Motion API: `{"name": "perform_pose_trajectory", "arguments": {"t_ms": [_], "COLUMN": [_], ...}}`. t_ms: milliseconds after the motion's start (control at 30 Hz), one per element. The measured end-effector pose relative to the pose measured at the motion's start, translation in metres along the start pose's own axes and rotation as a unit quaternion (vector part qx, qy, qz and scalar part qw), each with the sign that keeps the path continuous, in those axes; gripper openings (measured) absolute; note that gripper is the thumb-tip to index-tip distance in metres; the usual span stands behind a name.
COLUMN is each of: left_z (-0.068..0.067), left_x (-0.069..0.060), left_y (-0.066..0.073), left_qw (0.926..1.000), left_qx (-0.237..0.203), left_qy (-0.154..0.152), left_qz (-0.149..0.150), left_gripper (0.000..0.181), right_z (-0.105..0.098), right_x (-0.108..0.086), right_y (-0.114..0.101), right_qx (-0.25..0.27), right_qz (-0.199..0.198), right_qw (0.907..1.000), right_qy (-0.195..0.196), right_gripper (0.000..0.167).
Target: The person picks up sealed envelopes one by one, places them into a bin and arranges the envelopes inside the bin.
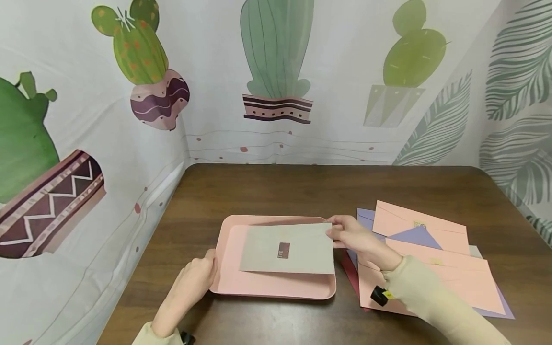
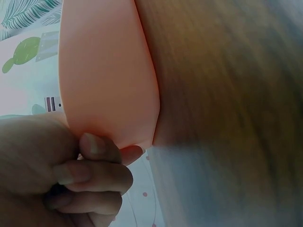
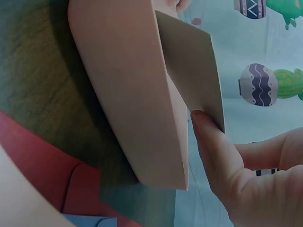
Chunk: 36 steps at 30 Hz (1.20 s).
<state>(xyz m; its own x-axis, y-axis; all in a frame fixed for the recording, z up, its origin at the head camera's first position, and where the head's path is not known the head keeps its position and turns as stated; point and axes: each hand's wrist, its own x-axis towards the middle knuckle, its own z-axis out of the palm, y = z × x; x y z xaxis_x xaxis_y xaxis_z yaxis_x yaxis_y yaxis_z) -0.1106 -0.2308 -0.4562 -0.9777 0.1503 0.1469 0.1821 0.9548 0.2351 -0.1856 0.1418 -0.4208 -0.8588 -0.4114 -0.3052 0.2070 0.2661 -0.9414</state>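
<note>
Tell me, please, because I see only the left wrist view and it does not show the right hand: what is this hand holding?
Observer: The right hand pinches a grey envelope at its right edge.
Operator: Thank you. Is this envelope lying flat in the pink tray?
Observer: No. The right wrist view shows its pinched end raised above the tray's rim.
Operator: And what lies on the table, to the right of the tray?
Observer: A pile of envelopes, with pink and purple ones among them.
</note>
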Motion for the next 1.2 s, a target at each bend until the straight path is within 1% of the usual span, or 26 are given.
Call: {"name": "perform_pose_trajectory", "arguments": {"t_ms": [267,400,533,633,767,800,867,933,1033,1100,1200], "left_z": [-0.002,-0.002,-0.001,-0.001,-0.001,-0.001,-0.001,-0.001,-0.002,-0.001,-0.001], "left_x": [0.001,0.001,0.001,0.001,0.001,0.000,0.000,0.001,0.001,0.001,0.000], "left_y": [0.001,0.001,0.001,0.001,0.000,0.000,0.000,0.000,0.000,0.000,0.000], "left_qw": [1.0000,1.0000,1.0000,0.9999,0.9999,0.9999,1.0000,1.0000,1.0000,1.0000,1.0000], "left_qx": [-0.004,-0.001,0.001,-0.001,-0.002,-0.001,0.000,0.001,0.000,0.000,-0.001], "left_qy": [-0.008,-0.003,-0.003,-0.008,-0.013,-0.012,-0.007,-0.002,0.000,0.000,-0.005], "left_qz": [-0.001,-0.001,-0.003,-0.007,-0.006,-0.005,-0.001,0.003,0.006,0.008,0.005], "left_gripper": [0.014,0.014,0.014,0.013,0.013,0.014,0.014,0.013,0.012,0.011,0.010], "right_z": [0.012,0.019,0.021,0.022,0.023,0.023,0.022,0.020,0.014,0.008,-0.006], "right_x": [0.008,0.010,0.010,0.007,0.002,0.001,-0.002,-0.005,-0.008,-0.011,-0.018], "right_y": [-0.004,-0.004,-0.006,-0.008,-0.011,-0.012,-0.012,-0.013,-0.013,-0.013,-0.011], "right_qx": [-0.027,-0.077,-0.146,-0.190,-0.236,-0.242,-0.250,-0.251,-0.234,-0.222,-0.204], "right_qz": [-0.005,-0.005,-0.011,-0.025,-0.040,-0.041,-0.047,-0.059,-0.083,-0.092,-0.091], "right_qw": [0.9992,0.9957,0.9857,0.9764,0.9637,0.9619,0.9594,0.9588,0.9619,0.9643,0.9680], "right_qy": [0.027,0.052,0.084,0.101,0.118,0.120,0.121,0.120,0.114,0.113,0.114], "right_gripper": [0.036,0.034,0.035,0.034,0.033,0.033,0.034,0.034,0.034,0.033,0.031]}}
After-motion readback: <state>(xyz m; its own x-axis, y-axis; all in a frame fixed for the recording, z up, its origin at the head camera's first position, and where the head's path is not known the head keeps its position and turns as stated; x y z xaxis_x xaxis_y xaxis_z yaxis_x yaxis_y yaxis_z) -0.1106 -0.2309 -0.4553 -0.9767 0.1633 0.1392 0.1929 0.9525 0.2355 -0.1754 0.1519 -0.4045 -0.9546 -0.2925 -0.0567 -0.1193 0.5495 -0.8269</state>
